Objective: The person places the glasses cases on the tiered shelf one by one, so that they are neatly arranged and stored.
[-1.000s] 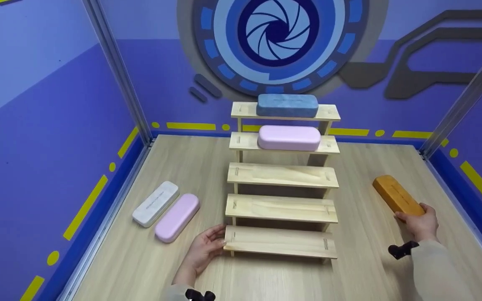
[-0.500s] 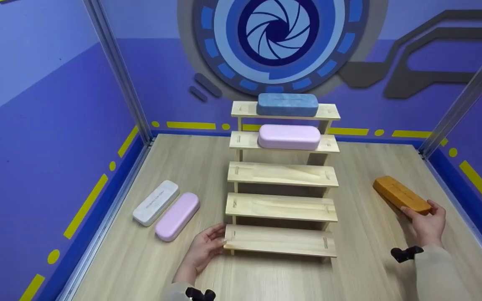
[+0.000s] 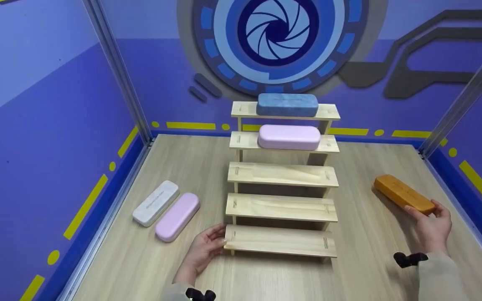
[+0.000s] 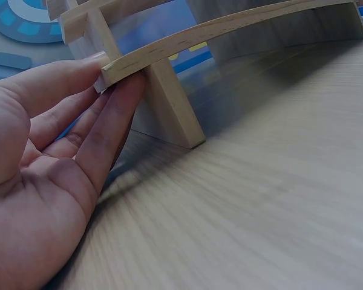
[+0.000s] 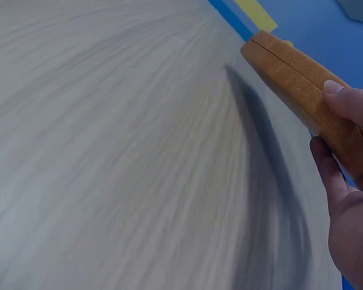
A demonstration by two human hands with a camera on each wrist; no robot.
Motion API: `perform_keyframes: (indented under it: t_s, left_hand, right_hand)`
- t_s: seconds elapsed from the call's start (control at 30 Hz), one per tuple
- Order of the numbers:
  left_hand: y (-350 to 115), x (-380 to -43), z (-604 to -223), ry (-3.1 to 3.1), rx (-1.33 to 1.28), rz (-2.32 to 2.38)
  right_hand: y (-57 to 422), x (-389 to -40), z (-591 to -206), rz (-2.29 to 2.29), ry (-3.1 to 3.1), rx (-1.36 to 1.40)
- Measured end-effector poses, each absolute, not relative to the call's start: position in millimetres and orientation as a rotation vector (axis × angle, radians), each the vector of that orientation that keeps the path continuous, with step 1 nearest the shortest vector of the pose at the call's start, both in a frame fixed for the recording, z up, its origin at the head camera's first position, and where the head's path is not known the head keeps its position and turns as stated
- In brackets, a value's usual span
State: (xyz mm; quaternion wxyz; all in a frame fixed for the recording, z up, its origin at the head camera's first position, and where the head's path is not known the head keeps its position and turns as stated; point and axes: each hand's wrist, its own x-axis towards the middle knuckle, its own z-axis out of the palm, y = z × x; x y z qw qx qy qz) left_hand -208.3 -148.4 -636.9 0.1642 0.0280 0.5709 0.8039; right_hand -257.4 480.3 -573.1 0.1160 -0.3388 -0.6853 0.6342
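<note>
My right hand grips the near end of an orange-brown glasses case at the right of the head view. In the right wrist view the thumb lies on top of the case and fingers are under it; its shadow falls apart from it on the table. My left hand pinches the left end of the lowest step of a wooden stepped rack, thumb above the board and fingers below, as the left wrist view shows. A blue glasses case sits on the top step, a pink glasses case on the step below.
Left of the rack, a white glasses case and a second pink glasses case lie side by side on the wood-grain table. Purple-blue panels with metal corner posts enclose the table at the sides and back.
My right hand has lifted the orange-brown case off the table, moving slightly right and turning it a little. The left hand stays on the rack's lowest step.
</note>
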Motion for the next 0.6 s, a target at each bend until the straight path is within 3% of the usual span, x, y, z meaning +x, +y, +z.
perform_keyframes:
  t_s: [0.6]
  left_hand:
    - [-149, -209, -639, 1.629, 0.068, 2.293]
  right_hand:
    - [464, -249, -530, 1.998, -1.701, -0.873]
